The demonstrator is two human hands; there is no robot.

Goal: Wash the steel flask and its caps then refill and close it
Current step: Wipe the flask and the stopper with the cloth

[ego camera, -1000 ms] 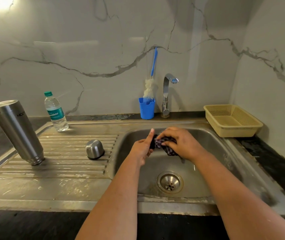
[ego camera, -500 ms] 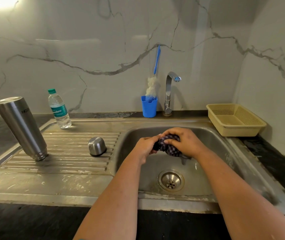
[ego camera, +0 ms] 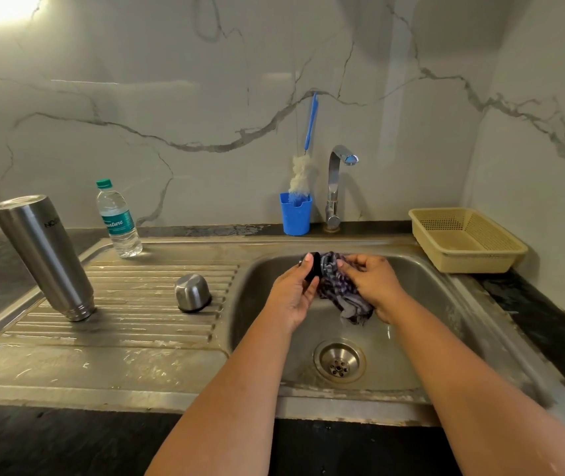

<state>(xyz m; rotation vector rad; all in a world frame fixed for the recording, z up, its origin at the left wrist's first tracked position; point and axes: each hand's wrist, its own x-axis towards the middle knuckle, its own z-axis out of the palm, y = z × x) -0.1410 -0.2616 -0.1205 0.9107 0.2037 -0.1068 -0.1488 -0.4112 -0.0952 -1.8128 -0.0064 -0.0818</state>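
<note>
**Drying the little black cap over the sink**

Compared to half a second ago, my hands have opened up a bit: the cloth was bunched tight between both fists, now the black cap shows at my left fingertips and the cloth hangs looser under my right.

Going left to right. The steel flask (ego camera: 43, 255) stands mouth-down on the ribbed draining board (ego camera: 119, 338), base up, its long axis leaning with the top tipped toward the left. I can read "NO" on its side, the rest curves out of sight. Just behind it is a plastic water bottle (ego camera: 118, 219) with a green cap, upright; its teal label says something like "nature", first letters unclear. The steel cup cap (ego camera: 192, 292) sits upside-down on the board, well apart from the flask.

Over the sink basin (ego camera: 446, 304), my left hand (ego camera: 291, 293) pinches the small black cap (ego camera: 314, 266) between thumb and fingers, other fingers fairly straight. My right hand (ego camera: 372, 286) is curled round the checked cloth (ego camera: 339, 286), which touches the cap.

Behind: blue cup (ego camera: 295, 218) with a bottle brush (ego camera: 303, 173), the tap (ego camera: 336, 187), then a beige basket (ego camera: 473, 259) at right.
</note>
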